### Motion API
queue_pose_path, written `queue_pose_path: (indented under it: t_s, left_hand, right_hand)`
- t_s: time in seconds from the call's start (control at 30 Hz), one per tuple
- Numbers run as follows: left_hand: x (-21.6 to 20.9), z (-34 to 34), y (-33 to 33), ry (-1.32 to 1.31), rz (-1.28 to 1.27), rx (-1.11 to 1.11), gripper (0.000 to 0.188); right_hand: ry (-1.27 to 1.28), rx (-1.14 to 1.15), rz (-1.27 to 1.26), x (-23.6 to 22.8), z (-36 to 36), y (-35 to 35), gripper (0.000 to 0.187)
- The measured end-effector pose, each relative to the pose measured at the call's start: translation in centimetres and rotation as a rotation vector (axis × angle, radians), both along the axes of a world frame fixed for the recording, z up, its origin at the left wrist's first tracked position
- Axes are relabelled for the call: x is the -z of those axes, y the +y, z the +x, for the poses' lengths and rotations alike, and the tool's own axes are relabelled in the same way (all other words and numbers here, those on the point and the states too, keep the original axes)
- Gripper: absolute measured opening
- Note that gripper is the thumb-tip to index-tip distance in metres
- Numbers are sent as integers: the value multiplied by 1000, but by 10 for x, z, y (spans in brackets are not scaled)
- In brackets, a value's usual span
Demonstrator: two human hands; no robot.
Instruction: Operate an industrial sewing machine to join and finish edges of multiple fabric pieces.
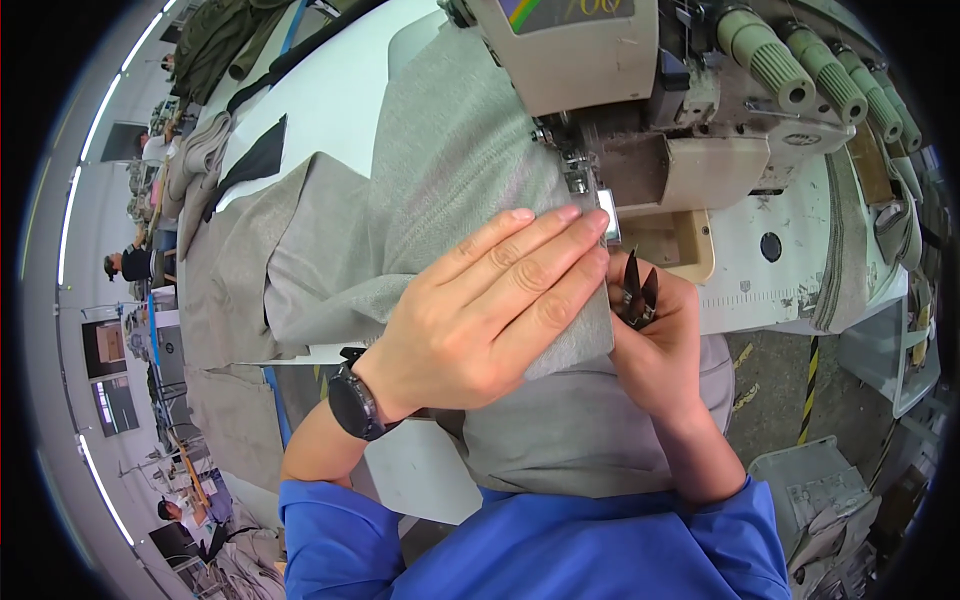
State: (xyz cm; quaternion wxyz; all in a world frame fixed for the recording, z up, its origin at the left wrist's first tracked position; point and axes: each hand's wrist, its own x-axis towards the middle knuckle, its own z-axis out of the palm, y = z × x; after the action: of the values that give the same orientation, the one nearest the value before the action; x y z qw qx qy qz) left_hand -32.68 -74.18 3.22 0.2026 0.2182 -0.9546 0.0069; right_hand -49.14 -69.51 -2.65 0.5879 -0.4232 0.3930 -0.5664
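A large piece of grey woven fabric (pixel 450 130) lies across the sewing table, its right edge beside the presser foot (pixel 578 182) of a beige overlock sewing machine (pixel 590 60). My left hand (pixel 490 310) rests palm down on this fabric, fingers straight and close together, the tips just in front of the foot. At the fabric's right edge, my right hand (pixel 665 345) is closed around black thread snips (pixel 640 295) with their blades pointing up. Some of the right fingers are hidden behind the fabric and the left hand. More grey cloth hangs down over my lap.
Ribbed thread-tension knobs (pixel 765 60) jut from the machine's upper right. Folded grey strips (pixel 835 240) hang over the table's right end. A grey plastic bin (pixel 810 490) stands low at the right. A black fabric piece (pixel 255 160) lies at the left; several people work farther off.
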Motion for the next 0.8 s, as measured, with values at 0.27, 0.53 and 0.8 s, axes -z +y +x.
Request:
queue_pose_path:
  t_s: [0.27,0.53,0.8]
  left_hand:
    - [11,0,12,-34,-8,-109,48]
    - [6,3,1,53,7,-23,47]
    - [5,0,1,70,18,2,39]
  right_hand:
    - [-327,-193,250,4,-18,9,15]
    - [-151,-46,90,1,-8,3,22]
    - [-139,25,78,-1,3,8,18]
